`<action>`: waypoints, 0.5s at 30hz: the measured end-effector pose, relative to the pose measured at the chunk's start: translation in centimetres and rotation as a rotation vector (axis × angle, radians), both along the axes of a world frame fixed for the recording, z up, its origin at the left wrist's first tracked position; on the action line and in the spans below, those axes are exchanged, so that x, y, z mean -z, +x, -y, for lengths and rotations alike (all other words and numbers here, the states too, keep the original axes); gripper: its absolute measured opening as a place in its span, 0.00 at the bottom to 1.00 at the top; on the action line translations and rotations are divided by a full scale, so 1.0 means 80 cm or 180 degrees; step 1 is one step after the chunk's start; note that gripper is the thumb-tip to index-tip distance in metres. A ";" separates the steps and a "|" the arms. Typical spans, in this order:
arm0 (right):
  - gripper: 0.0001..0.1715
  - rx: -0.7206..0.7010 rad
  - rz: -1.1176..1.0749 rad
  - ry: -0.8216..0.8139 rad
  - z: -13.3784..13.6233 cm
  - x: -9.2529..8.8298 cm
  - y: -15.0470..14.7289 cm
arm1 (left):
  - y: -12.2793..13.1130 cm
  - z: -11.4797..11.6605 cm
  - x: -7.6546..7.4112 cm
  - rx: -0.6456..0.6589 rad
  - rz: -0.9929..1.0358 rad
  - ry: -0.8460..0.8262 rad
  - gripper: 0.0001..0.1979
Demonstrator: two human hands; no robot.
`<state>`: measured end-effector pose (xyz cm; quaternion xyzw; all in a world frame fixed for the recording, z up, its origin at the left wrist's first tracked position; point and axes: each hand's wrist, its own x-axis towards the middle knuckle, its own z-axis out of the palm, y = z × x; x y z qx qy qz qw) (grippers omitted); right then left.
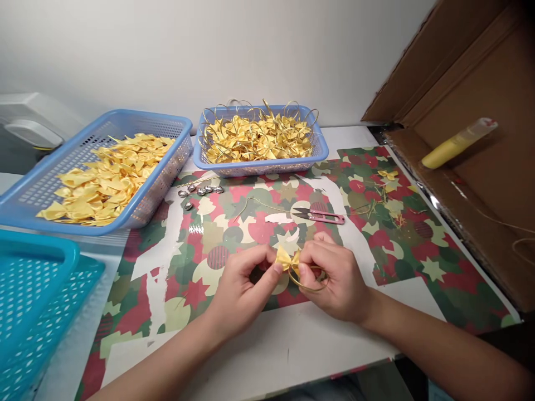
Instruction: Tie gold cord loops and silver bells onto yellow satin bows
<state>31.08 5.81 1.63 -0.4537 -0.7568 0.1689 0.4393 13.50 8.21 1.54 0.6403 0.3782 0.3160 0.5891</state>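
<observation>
A small yellow ribbon bow (286, 258) is pinched between my two hands above the patterned table cover (234, 234). My left hand (249, 281) grips the bow's left side between thumb and forefinger. On its right side, my right hand (332, 278) holds the bow with closed fingers. A loop of gold cord (307, 288) curves below the bow and passes by the right fingers, which hide part of it. Just beyond the hands lie pink-handled thread snips (320, 215), and a thin thread (263, 201) trails to their left.
Yellow bows fill part of a blue basket (121, 225) at left; bows with gold cord loops fill another blue basket (261, 166) behind. Several silver bells (203, 191) sit before it. Teal baskets (37, 312), thread scraps (395, 209), a cardboard box (468, 72) and a yellow tube (457, 143) flank the work surface.
</observation>
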 end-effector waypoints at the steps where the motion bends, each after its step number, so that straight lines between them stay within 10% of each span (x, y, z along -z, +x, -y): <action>1: 0.11 -0.0060 0.0081 0.0056 -0.002 -0.001 0.001 | -0.001 -0.002 -0.001 -0.0072 0.0005 -0.0017 0.11; 9: 0.09 -0.0562 0.0693 0.0362 -0.014 -0.006 0.017 | -0.004 -0.018 -0.011 0.0519 0.0345 -0.1067 0.08; 15: 0.09 0.0254 -0.0113 0.0561 -0.006 -0.006 0.014 | 0.004 -0.009 -0.004 -0.0223 0.0674 -0.1312 0.10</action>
